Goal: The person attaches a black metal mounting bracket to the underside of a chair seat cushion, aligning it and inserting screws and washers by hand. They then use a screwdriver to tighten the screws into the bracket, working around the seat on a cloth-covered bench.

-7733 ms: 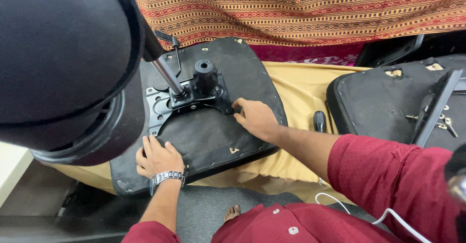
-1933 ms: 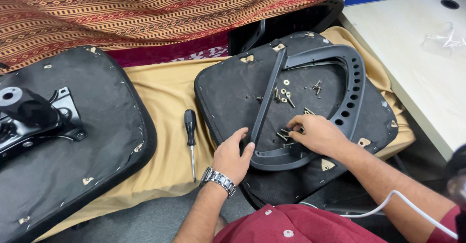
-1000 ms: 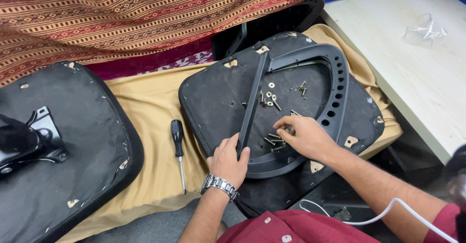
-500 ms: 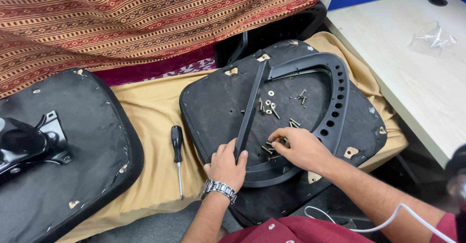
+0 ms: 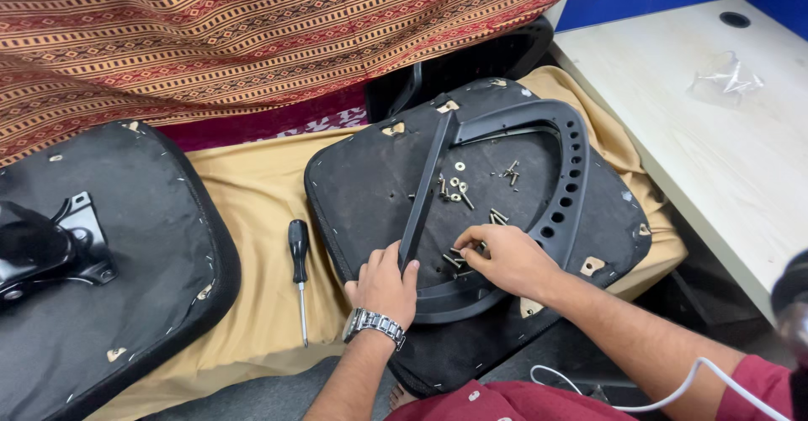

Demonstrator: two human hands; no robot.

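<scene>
Reaching into the loose screws point(image 5: 461, 192) scattered on the black seat panel point(image 5: 370, 190), your right hand point(image 5: 509, 261) is pinching its fingertips point(image 5: 461, 238) nearly closed around one small screw near the curved black armrest frame point(image 5: 566, 177). Your left hand point(image 5: 385, 285) is steadying the frame's straight bar, fingers curled loosely over its near end. Keep pressing that bar flat so the pile is not rolling, and be lifting one screw at a time. The screwdriver point(image 5: 299, 270) is lying on the tan cloth point(image 5: 261, 211), left of the panel.
</scene>
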